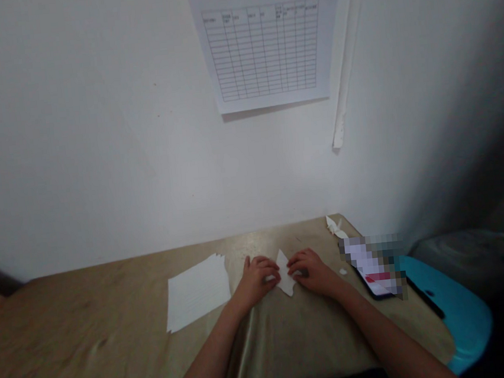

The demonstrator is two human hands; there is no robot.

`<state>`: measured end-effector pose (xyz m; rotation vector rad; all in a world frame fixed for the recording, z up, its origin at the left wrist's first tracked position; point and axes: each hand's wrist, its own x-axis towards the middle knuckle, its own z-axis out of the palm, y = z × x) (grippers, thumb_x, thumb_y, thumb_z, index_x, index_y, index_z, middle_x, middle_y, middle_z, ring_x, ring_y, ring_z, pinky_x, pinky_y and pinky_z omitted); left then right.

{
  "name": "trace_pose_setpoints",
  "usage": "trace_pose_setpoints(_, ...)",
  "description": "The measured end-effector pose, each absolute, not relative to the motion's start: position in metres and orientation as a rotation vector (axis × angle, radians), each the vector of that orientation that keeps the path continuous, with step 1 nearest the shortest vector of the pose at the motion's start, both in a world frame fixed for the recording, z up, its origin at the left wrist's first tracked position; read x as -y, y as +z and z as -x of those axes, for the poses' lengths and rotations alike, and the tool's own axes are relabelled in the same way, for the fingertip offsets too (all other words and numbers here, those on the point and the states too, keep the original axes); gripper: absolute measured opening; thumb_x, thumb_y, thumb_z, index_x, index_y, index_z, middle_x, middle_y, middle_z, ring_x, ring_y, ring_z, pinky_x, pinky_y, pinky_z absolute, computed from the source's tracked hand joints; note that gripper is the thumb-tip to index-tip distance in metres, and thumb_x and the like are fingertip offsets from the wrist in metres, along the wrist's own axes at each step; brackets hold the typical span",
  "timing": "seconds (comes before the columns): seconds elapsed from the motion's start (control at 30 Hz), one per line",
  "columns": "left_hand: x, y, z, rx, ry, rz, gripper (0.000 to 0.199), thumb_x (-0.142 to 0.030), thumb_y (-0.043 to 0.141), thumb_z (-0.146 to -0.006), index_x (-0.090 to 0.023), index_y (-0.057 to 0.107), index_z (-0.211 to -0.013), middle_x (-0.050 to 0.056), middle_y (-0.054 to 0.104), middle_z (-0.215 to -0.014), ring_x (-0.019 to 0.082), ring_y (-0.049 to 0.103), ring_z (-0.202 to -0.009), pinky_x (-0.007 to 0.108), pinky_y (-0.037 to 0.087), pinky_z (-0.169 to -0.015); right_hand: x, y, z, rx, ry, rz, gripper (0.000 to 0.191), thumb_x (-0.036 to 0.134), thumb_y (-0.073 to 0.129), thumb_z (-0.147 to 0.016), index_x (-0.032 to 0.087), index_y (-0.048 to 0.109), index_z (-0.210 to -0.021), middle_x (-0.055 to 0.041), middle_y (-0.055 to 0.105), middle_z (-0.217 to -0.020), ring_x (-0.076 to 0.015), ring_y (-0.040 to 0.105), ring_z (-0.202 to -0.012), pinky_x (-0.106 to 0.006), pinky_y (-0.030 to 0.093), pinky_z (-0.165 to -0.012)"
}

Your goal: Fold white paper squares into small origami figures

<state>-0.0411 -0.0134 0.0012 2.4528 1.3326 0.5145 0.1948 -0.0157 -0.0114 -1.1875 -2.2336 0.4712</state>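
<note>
A small folded piece of white paper (284, 272) lies on the brown tabletop, its pointed end toward the wall. From the left, my left hand (259, 278) grips its edge with bent fingers, the thumb side partly hidden. My right hand (310, 271) has its curled fingers on the opposite edge. Between the two hands the middle of the folded paper shows.
Left of my hands is a stack of white sheets (198, 292). On the right lie a phone (373, 272), a folded paper figure (336, 227) and a paper scrap (342, 272). A turquoise chair (463, 305) stands beside the table (93, 347). A printed grid (268, 51) hangs on the wall.
</note>
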Motion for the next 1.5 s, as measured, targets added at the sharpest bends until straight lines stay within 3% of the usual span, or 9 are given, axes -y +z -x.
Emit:
trace_pose_setpoints(0.23,0.013,0.003,0.044,-1.296,0.464,-2.396,0.016,-0.042,0.079,-0.075,-0.034,0.077,-0.088,0.001,0.07,-0.121,0.029,0.047,-0.13,0.065,0.008,-0.115,0.019,-0.005,-0.198,2.233,0.547,1.125,0.013,0.02,0.069,-0.078,0.029,0.076,-0.083,-0.0005,0.071,-0.113,-0.022,0.055,-0.116,-0.042,0.034,-0.108)
trace_pose_setpoints(0.5,0.013,0.0,0.043,-1.289,0.474,-2.402,0.008,-0.038,0.078,-0.077,-0.034,0.078,-0.084,0.001,0.07,-0.12,0.03,0.046,-0.131,0.066,0.006,-0.115,0.021,-0.005,-0.201,2.259,0.594,1.106,0.014,0.023,0.078,-0.073,0.031,0.077,-0.085,-0.0006,0.067,-0.118,-0.0232,0.05,-0.121,-0.041,0.033,-0.109)
trace_pose_setpoints(0.8,0.015,0.0,0.042,-1.259,0.47,-2.393,0.024,-0.047,0.084,-0.068,-0.033,0.077,-0.087,0.001,0.068,-0.123,0.03,0.045,-0.131,0.066,0.004,-0.115,0.02,-0.01,-0.196,2.276,0.573,1.087,0.009,0.03,0.078,-0.074,0.033,0.078,-0.083,-0.0015,0.063,-0.119,-0.0243,0.047,-0.122,-0.044,0.027,-0.112)
trace_pose_setpoints(1.17,0.019,0.007,0.037,-1.322,0.461,-2.405,0.032,-0.055,0.082,-0.066,-0.031,0.076,-0.085,0.001,0.069,-0.122,0.031,0.045,-0.131,0.066,0.002,-0.115,0.019,-0.016,-0.191,2.119,0.644,1.153,0.007,0.022,0.075,-0.073,0.028,0.077,-0.077,-0.0026,0.067,-0.113,-0.0234,0.05,-0.118,-0.039,0.034,-0.107)
trace_pose_setpoints(1.5,0.019,-0.001,0.034,-1.42,0.561,-2.443,0.039,-0.053,0.077,-0.073,-0.029,0.07,-0.104,0.004,0.068,-0.121,0.028,0.05,-0.125,0.065,0.004,-0.116,0.017,-0.013,-0.188,1.996,0.629,1.247,0.014,0.027,0.06,-0.089,0.023,0.07,-0.098,-0.0063,0.067,-0.108,-0.0215,0.055,-0.112,-0.036,0.042,-0.1)
